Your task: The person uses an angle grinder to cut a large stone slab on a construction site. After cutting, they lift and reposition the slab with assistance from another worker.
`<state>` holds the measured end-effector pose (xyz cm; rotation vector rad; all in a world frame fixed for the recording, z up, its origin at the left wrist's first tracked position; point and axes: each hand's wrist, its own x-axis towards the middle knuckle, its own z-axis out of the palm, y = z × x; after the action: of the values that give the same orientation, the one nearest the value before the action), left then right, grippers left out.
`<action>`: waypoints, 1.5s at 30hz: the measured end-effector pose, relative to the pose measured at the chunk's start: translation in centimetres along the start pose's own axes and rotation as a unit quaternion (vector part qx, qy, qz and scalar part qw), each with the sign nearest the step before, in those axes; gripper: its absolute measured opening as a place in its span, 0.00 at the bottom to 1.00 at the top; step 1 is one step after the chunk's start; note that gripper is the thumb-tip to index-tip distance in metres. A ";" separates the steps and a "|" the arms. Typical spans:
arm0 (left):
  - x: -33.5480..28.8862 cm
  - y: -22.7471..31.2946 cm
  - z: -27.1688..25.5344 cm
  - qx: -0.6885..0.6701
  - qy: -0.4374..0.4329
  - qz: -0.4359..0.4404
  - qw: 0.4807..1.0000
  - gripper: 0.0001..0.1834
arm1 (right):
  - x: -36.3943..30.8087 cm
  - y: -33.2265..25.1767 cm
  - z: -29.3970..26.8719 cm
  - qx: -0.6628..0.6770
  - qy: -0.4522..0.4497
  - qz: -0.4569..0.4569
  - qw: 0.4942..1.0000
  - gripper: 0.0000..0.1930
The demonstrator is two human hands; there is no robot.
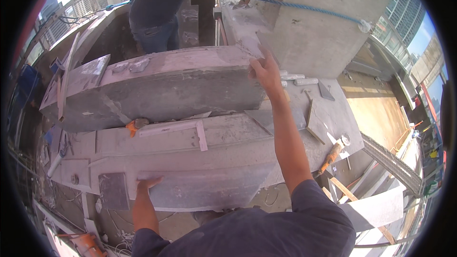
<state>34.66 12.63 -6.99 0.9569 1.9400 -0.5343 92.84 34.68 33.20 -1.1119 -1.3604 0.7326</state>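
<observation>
My left hand [150, 182] lies flat, fingers stretched, on a long grey slab [204, 190] in front of my body. Stretched far forward, my right hand [265, 71] is over the far end of a concrete beam [181, 90], near a concrete column [323, 33]. Its index finger points out toward the column and the other fingers look curled. Nothing shows clearly in it, though a grey patch beside the finger is hard to make out. A square dark tile [114, 191] lies left of my left hand. Beyond the slab rests a pale L-shaped strip [202, 135].
Across the beam stands a co-worker [157, 14] with reflective stripes, one hand [243, 2] on a ledge. A blue rope [304, 5] spans to the column. An orange angle grinder [333, 154] lies right, another orange tool [137, 124] against the beam. Wood strips [66, 76] lean left.
</observation>
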 end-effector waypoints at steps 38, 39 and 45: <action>3.3 -3.9 0.7 -0.255 0.051 -0.109 0.959 0.99 | -37.7 36.1 -21.6 -0.327 -0.020 0.531 0.781 0.32; 3.4 -2.6 0.8 -0.256 0.044 -0.109 0.960 0.98 | -38.1 36.3 -22.8 -0.352 -0.012 0.519 0.778 0.31; 1.3 0.9 1.2 -0.298 0.073 -0.161 0.938 0.90 | -39.4 37.9 -25.3 -0.367 -0.001 0.519 0.772 0.29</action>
<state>35.58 12.88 -8.72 0.2981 2.2172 -0.0298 119.70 7.07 -13.19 -2.5923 -0.9354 0.9692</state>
